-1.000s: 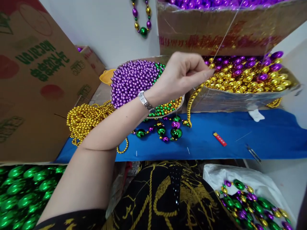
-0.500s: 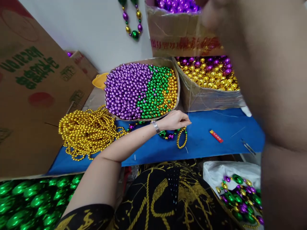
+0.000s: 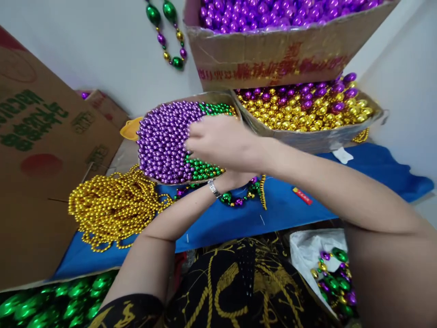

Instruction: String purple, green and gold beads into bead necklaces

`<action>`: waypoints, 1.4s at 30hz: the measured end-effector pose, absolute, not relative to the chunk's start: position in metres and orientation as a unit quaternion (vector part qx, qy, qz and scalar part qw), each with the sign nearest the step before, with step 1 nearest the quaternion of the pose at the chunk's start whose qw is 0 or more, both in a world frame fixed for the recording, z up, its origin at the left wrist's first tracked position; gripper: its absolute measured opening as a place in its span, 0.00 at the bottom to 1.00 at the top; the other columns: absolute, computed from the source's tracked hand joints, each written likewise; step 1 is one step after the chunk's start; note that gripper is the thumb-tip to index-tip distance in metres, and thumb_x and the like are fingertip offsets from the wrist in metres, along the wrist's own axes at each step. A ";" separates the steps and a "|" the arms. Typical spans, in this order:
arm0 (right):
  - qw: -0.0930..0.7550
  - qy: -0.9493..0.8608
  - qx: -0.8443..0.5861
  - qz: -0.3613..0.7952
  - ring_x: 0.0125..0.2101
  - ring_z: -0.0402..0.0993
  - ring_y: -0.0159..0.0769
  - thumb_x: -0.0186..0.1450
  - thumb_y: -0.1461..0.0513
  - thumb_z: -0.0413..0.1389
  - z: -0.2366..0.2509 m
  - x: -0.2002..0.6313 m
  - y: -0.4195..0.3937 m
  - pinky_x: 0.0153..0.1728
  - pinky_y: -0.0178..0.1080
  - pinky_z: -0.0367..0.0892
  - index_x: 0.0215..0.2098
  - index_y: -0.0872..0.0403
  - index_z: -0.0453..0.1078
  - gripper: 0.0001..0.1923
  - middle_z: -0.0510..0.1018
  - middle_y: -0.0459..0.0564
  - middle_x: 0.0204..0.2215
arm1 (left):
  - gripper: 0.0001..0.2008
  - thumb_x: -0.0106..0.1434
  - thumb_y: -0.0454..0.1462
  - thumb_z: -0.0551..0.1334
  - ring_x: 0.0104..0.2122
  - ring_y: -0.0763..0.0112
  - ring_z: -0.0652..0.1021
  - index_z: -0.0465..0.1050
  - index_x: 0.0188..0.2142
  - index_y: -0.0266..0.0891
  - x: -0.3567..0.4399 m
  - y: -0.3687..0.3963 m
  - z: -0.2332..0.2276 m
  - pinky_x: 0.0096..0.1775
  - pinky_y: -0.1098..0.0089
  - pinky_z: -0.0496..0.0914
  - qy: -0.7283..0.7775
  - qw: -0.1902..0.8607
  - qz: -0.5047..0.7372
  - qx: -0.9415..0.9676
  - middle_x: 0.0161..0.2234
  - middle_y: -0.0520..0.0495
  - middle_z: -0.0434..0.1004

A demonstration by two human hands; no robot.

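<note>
Reaching over the bead tray (image 3: 160, 177), right hand (image 3: 221, 141) hides left hand (image 3: 235, 178); neither grip readable.

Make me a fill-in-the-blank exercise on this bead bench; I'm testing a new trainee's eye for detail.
1. The right hand reaches over the tray of small beads, most of which are ____ in colour.
2. The heap of bead strands lying left of that tray is ____ in colour.
3. The left wrist wears a ____, next to the left hand.
4. The cloth under the trays is ____.

Missing words: purple; gold; watch; blue
</note>
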State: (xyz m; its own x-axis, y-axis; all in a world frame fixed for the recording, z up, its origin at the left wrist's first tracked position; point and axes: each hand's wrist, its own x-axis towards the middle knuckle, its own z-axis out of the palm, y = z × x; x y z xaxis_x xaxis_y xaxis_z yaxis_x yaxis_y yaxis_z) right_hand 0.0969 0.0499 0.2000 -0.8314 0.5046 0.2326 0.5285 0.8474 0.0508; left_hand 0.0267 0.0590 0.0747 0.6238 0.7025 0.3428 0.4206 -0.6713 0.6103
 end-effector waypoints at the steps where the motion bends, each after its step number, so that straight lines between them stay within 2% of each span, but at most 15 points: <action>1: 0.151 -0.937 -0.313 -0.049 0.44 0.73 0.38 0.71 0.60 0.49 0.195 0.127 0.052 0.41 0.39 0.66 0.45 0.56 0.74 0.14 0.78 0.54 0.44 | 0.18 0.70 0.48 0.53 0.36 0.69 0.77 0.76 0.42 0.39 0.028 0.060 0.078 0.41 0.68 0.72 0.320 0.278 0.316 0.849 0.36 0.46 0.80; 5: 0.231 -0.890 -0.383 0.087 0.38 0.76 0.34 0.71 0.54 0.49 0.158 0.220 0.045 0.37 0.37 0.68 0.52 0.53 0.71 0.18 0.80 0.50 0.40 | 0.16 0.66 0.46 0.59 0.24 0.78 0.71 0.73 0.29 0.36 0.030 0.059 0.095 0.28 0.75 0.67 0.298 0.393 0.399 0.773 0.25 0.50 0.75; 8: 0.249 -0.859 -0.420 0.155 0.29 0.75 0.31 0.71 0.54 0.50 0.127 0.237 0.032 0.31 0.34 0.67 0.45 0.53 0.73 0.15 0.80 0.46 0.31 | 0.14 0.64 0.44 0.62 0.23 0.80 0.70 0.74 0.28 0.36 0.030 0.054 0.105 0.26 0.77 0.64 0.309 0.421 0.401 0.753 0.23 0.51 0.74; 12: 0.280 -0.855 -0.436 0.037 0.30 0.75 0.32 0.72 0.56 0.47 0.116 0.231 0.021 0.32 0.36 0.66 0.36 0.53 0.74 0.16 0.80 0.48 0.31 | 0.12 0.62 0.44 0.65 0.20 0.82 0.70 0.77 0.33 0.36 0.028 0.054 0.108 0.23 0.78 0.65 0.319 0.563 0.356 0.674 0.25 0.49 0.78; 15: 0.291 -0.849 -0.440 -0.043 0.27 0.73 0.32 0.72 0.58 0.47 0.116 0.229 0.012 0.30 0.36 0.65 0.34 0.52 0.73 0.15 0.79 0.48 0.27 | 0.12 0.59 0.42 0.67 0.26 0.78 0.77 0.79 0.38 0.36 0.024 0.059 0.105 0.30 0.76 0.73 0.319 0.632 0.346 0.617 0.30 0.45 0.82; 17: 0.276 -0.870 -0.407 -0.040 0.26 0.71 0.31 0.72 0.59 0.48 0.114 0.230 0.004 0.30 0.35 0.65 0.31 0.52 0.73 0.15 0.77 0.47 0.24 | 0.12 0.59 0.41 0.68 0.30 0.74 0.80 0.79 0.41 0.36 0.022 0.061 0.103 0.34 0.73 0.76 0.314 0.621 0.350 0.626 0.33 0.44 0.83; 20: 0.279 -0.885 -0.365 0.073 0.27 0.72 0.30 0.71 0.57 0.50 0.108 0.233 0.002 0.30 0.34 0.66 0.33 0.51 0.73 0.14 0.77 0.45 0.25 | 0.10 0.62 0.38 0.65 0.33 0.72 0.81 0.79 0.42 0.37 0.018 0.059 0.106 0.36 0.71 0.76 0.276 0.493 0.362 0.741 0.36 0.43 0.83; 22: 0.360 -0.820 -0.406 0.183 0.29 0.73 0.29 0.71 0.55 0.49 0.101 0.235 0.011 0.31 0.34 0.67 0.41 0.51 0.73 0.13 0.78 0.46 0.30 | 0.10 0.66 0.36 0.60 0.35 0.72 0.80 0.78 0.44 0.38 0.018 0.056 0.111 0.38 0.70 0.76 0.225 0.337 0.367 0.837 0.36 0.44 0.83; 24: 0.423 -0.726 -0.430 0.331 0.26 0.71 0.27 0.71 0.52 0.49 0.092 0.234 0.025 0.27 0.32 0.66 0.47 0.52 0.71 0.15 0.77 0.46 0.30 | 0.12 0.68 0.34 0.56 0.35 0.72 0.78 0.76 0.46 0.41 0.019 0.055 0.115 0.38 0.69 0.75 0.162 0.178 0.363 0.900 0.38 0.45 0.82; 28: 0.335 -0.627 -0.318 0.628 0.18 0.65 0.25 0.66 0.44 0.54 0.071 0.223 0.044 0.17 0.29 0.58 0.41 0.55 0.69 0.23 0.74 0.44 0.22 | 0.15 0.69 0.31 0.52 0.35 0.72 0.77 0.72 0.51 0.42 0.020 0.058 0.118 0.38 0.69 0.74 0.071 -0.025 0.354 0.932 0.39 0.46 0.81; 31: 0.305 -0.614 -0.268 0.677 0.15 0.61 0.24 0.63 0.39 0.54 0.067 0.221 0.047 0.15 0.28 0.54 0.39 0.55 0.67 0.28 0.72 0.42 0.18 | 0.14 0.69 0.31 0.52 0.35 0.71 0.77 0.69 0.52 0.40 0.018 0.061 0.117 0.38 0.70 0.74 0.049 -0.085 0.380 0.920 0.38 0.46 0.80; 34: 0.301 -0.699 -0.278 0.586 0.16 0.60 0.24 0.64 0.39 0.51 0.080 0.228 0.045 0.16 0.30 0.55 0.34 0.55 0.67 0.27 0.71 0.43 0.19 | 0.14 0.69 0.31 0.52 0.36 0.70 0.77 0.68 0.52 0.38 0.015 0.058 0.115 0.38 0.69 0.74 0.061 -0.095 0.372 0.921 0.39 0.45 0.80; 37: 0.323 -0.814 -0.381 0.296 0.24 0.68 0.29 0.70 0.48 0.49 0.100 0.235 0.035 0.25 0.33 0.63 0.32 0.54 0.70 0.21 0.74 0.47 0.25 | 0.12 0.68 0.30 0.52 0.33 0.71 0.77 0.70 0.48 0.36 0.014 0.054 0.113 0.37 0.68 0.74 0.157 -0.026 0.338 0.928 0.36 0.44 0.80; 40: 0.317 -0.835 -0.450 -0.011 0.29 0.70 0.31 0.70 0.56 0.50 0.108 0.230 0.013 0.29 0.34 0.62 0.32 0.53 0.73 0.15 0.76 0.49 0.29 | 0.09 0.67 0.33 0.56 0.29 0.73 0.78 0.70 0.45 0.33 0.016 0.054 0.110 0.34 0.71 0.74 0.266 0.219 0.327 0.880 0.31 0.45 0.79; 42: 0.287 -0.844 -0.442 -0.096 0.25 0.67 0.30 0.70 0.59 0.51 0.104 0.224 -0.004 0.27 0.35 0.59 0.30 0.51 0.74 0.14 0.75 0.47 0.25 | 0.09 0.66 0.35 0.59 0.29 0.74 0.79 0.70 0.45 0.32 0.018 0.054 0.109 0.33 0.73 0.74 0.294 0.391 0.324 0.810 0.31 0.45 0.80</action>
State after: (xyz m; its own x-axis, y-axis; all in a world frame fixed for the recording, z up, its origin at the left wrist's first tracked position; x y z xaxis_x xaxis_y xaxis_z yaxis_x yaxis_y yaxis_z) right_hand 0.2243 -0.0037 0.1042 -0.4445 0.6917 0.5692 0.8017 0.5906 -0.0917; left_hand 0.0179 0.0545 0.1089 0.6169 0.7295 0.2952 0.2229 -0.5218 0.8235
